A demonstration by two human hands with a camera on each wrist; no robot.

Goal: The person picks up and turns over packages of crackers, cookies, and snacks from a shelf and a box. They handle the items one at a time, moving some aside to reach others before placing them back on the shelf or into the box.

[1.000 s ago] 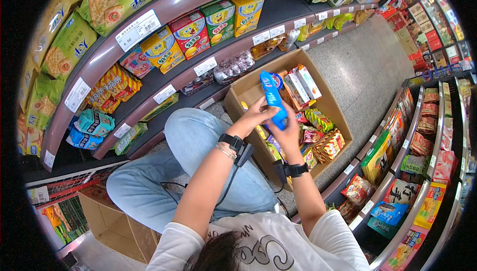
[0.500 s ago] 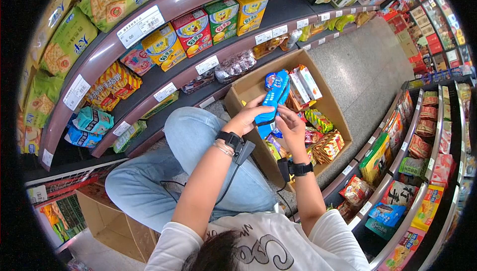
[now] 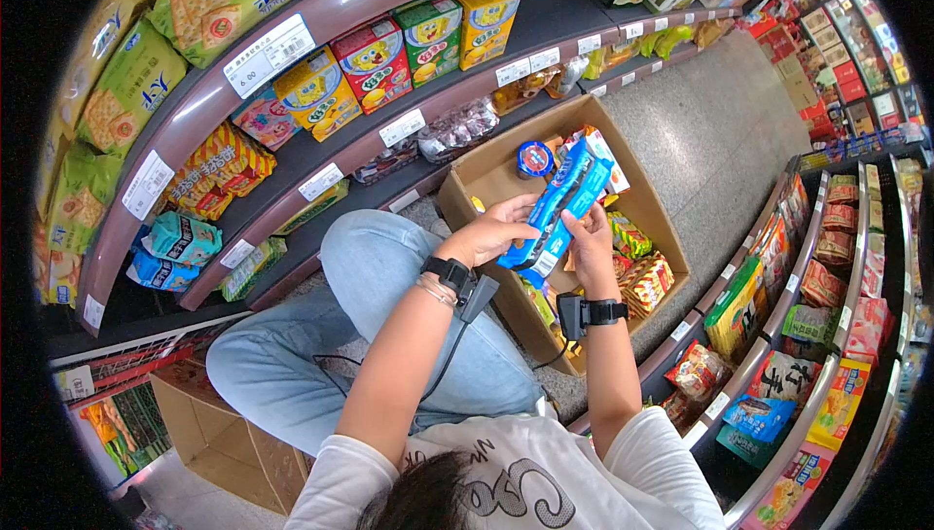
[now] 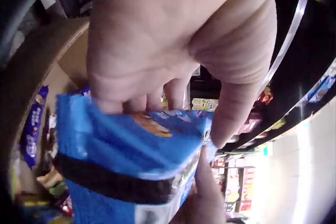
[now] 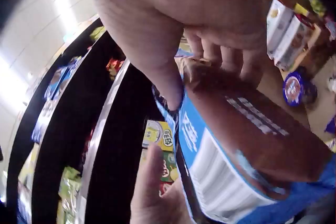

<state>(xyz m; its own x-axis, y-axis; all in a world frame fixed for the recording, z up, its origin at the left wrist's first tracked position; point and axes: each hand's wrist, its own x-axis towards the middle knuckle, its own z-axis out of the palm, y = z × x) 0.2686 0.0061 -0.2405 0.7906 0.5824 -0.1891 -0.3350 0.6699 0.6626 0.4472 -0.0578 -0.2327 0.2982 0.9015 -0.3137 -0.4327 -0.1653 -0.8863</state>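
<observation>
A blue packet (image 3: 564, 209) with a dark stripe is held over the cardboard box (image 3: 467, 180) in the head view. The left hand (image 3: 494, 230) grips its lower left end, thumb on the near side and fingers behind. At the packet's right edge the right hand (image 3: 592, 250) pinches it between thumb and fingers. In the left wrist view the left hand (image 4: 178, 29) bends over the top of the blue packet (image 4: 121, 155). The right wrist view shows the right hand (image 5: 194, 19) holding the packet (image 5: 220, 171), whose side there shows brown, white and blue.
Snack packets (image 3: 647, 285) and a round blue tub (image 3: 535, 159) lie in the box. Stocked shelves curve along the left, with boxed snacks (image 3: 373, 61), and along the right, with bagged snacks (image 3: 699, 371). An open carton (image 3: 219, 442) stands beside the bent legs (image 3: 379, 267).
The blue packet has turned and tilted toward the right, with its striped side showing. The right hand has moved right and up onto the packet's right edge; the round tub is uncovered.
</observation>
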